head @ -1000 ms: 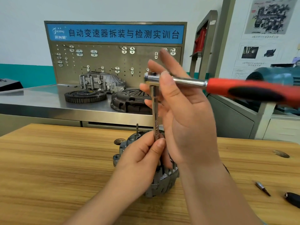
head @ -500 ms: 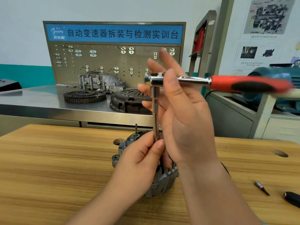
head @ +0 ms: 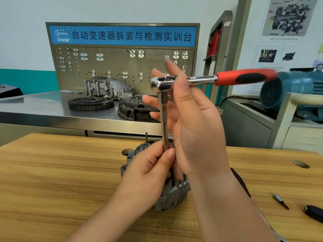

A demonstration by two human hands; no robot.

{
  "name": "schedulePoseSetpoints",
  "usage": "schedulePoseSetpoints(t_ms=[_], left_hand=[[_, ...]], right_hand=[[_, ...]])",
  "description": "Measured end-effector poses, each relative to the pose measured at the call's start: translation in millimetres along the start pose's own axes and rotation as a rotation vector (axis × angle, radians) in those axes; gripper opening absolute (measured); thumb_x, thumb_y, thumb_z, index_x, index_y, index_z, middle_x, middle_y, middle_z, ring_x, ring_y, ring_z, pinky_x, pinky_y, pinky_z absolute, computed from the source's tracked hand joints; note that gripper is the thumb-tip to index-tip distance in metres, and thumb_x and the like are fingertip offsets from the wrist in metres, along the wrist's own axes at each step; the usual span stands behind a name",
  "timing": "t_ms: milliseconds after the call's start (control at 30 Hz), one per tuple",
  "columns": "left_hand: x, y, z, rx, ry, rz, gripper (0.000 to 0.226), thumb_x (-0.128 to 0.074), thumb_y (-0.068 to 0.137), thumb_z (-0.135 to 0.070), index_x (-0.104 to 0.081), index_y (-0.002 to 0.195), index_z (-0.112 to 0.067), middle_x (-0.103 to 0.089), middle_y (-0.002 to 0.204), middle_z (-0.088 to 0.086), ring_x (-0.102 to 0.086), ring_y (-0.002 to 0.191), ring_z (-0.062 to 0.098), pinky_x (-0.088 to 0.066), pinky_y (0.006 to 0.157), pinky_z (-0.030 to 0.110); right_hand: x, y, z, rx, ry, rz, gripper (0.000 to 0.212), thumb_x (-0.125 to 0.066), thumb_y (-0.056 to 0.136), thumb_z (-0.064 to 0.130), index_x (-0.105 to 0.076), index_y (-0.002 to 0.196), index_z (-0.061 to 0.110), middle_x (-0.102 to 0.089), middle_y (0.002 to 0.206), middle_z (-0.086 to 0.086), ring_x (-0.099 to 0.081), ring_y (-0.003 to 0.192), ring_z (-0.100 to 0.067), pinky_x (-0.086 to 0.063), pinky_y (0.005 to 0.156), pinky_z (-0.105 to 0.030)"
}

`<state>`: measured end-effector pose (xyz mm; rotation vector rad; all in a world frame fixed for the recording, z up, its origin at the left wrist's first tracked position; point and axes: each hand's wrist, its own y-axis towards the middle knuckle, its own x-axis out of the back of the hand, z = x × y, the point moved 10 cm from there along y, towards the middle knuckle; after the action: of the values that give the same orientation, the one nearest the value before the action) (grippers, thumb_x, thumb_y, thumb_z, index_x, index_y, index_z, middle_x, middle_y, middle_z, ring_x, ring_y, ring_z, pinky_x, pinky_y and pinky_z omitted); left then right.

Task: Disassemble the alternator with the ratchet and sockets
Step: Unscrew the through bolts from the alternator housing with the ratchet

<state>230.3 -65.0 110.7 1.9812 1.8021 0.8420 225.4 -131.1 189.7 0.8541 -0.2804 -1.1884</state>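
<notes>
A grey alternator [head: 172, 193] stands on the wooden table [head: 52, 180], mostly hidden behind my hands. A long chrome extension bar [head: 163, 117] rises upright from it to the head of a ratchet [head: 201, 79] with a red and black handle that points right. My left hand [head: 152, 172] pinches the lower end of the bar just above the alternator. My right hand [head: 190, 119] is at the ratchet's head with its fingers spread and its thumb over the shaft. A thin stud [head: 146, 137] sticks up from the alternator's far side.
A small bit [head: 280, 200] and a dark object [head: 314, 213] lie on the table at the right. Behind stands a steel bench [head: 35, 109] with a flywheel [head: 90, 103], a clutch cover [head: 138, 109], a gearbox housing [head: 106, 88] and a pegboard. A blue motor [head: 293, 88] is at the right.
The ratchet handle has swung away from me and a little upward about the upright bar. My left hand has stayed on the bar's lower end.
</notes>
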Motion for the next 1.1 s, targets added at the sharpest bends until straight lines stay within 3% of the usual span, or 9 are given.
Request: schedulePoseSetpoints(t_ms=[133,267,367,467,533,667,900,967,1100], left_hand=[[-2,1,0,0.011,-0.02,0.0,0.031,-0.045,0.095,-0.039,-0.065,0.081,-0.02,-0.063,0.06,-0.005,-0.049,0.053,0.013,-0.039,0.052,0.016],[-3,-1,2,0.019,-0.087,0.046,0.037,-0.042,0.089,-0.042,-0.065,0.09,-0.013,-0.068,0.076,0.011,-0.056,0.071,0.037,-0.046,0.063,0.042],[-3,-2,1,0.013,-0.088,0.056,0.036,-0.044,0.09,-0.045,-0.063,0.096,-0.014,-0.07,0.089,0.009,-0.059,0.088,0.036,-0.049,0.08,0.041],[-5,0,2,0.023,-0.037,0.054,0.032,-0.045,0.093,-0.042,-0.064,0.095,-0.017,-0.071,0.088,0.006,-0.058,0.084,0.043,-0.049,0.075,0.049],[-2,1,3,0.032,-0.04,0.028,0.029,-0.046,0.095,-0.038,-0.065,0.088,-0.018,-0.071,0.078,0.003,-0.057,0.072,0.04,-0.049,0.063,0.037],[-3,1,0,0.007,-0.017,0.021,0.031,-0.047,0.095,-0.034,-0.062,0.075,-0.016,-0.06,0.059,-0.008,-0.047,0.054,0.014,-0.037,0.051,0.018],[-3,-3,-3,-0.019,-0.008,0.026,0.031,-0.041,0.089,-0.04,-0.062,0.084,-0.018,-0.065,0.075,0.001,-0.058,0.072,0.019,-0.044,0.066,0.019],[0,-2,-2,-0.02,0.019,-0.001,0.03,-0.042,0.089,-0.039,-0.06,0.076,-0.018,-0.06,0.067,0.001,-0.054,0.066,0.017,-0.042,0.061,0.019],[3,0,2,0.02,0.018,-0.039,0.037,-0.046,0.095,-0.037,-0.061,0.071,-0.014,-0.064,0.065,0.002,-0.055,0.063,0.024,-0.042,0.058,0.027]], right_hand=[[-5,1,14,0.109,-0.079,0.047,0.037,-0.056,0.089,0.024,-0.055,0.125,0.032,-0.063,0.127,0.004,-0.07,0.093,-0.011,-0.053,0.077,-0.022],[-3,0,5,0.035,-0.003,0.031,0.029,-0.047,0.091,0.034,-0.058,0.117,0.037,-0.069,0.118,0.003,-0.072,0.077,-0.014,-0.052,0.073,-0.023],[2,-1,-3,-0.033,0.031,0.01,0.033,-0.038,0.093,0.043,-0.06,0.114,0.03,-0.074,0.106,-0.002,-0.071,0.072,-0.019,-0.052,0.077,-0.03],[2,-1,3,0.011,-0.03,-0.004,0.03,-0.043,0.092,0.041,-0.06,0.116,0.034,-0.072,0.107,-0.006,-0.071,0.076,-0.018,-0.052,0.076,-0.03],[0,-2,14,0.11,-0.105,-0.002,0.027,-0.051,0.092,0.033,-0.059,0.116,0.04,-0.069,0.115,-0.002,-0.071,0.086,-0.016,-0.053,0.075,-0.025],[-7,-1,18,0.151,-0.154,0.063,0.033,-0.05,0.095,0.031,-0.053,0.126,0.04,-0.06,0.132,0.005,-0.07,0.094,-0.012,-0.052,0.075,-0.019],[2,-1,-3,-0.047,0.025,0.025,0.043,-0.037,0.093,0.047,-0.062,0.121,0.025,-0.07,0.111,-0.013,-0.072,0.075,-0.02,-0.055,0.083,-0.033],[-1,-1,0,-0.022,-0.013,0.024,0.032,-0.044,0.092,0.044,-0.066,0.113,0.032,-0.066,0.118,-0.016,-0.072,0.085,-0.019,-0.053,0.082,-0.031],[-7,-2,14,0.137,-0.075,0.034,0.028,-0.054,0.092,0.022,-0.062,0.118,0.027,-0.067,0.121,0.008,-0.062,0.115,-0.022,-0.047,0.102,-0.039]])
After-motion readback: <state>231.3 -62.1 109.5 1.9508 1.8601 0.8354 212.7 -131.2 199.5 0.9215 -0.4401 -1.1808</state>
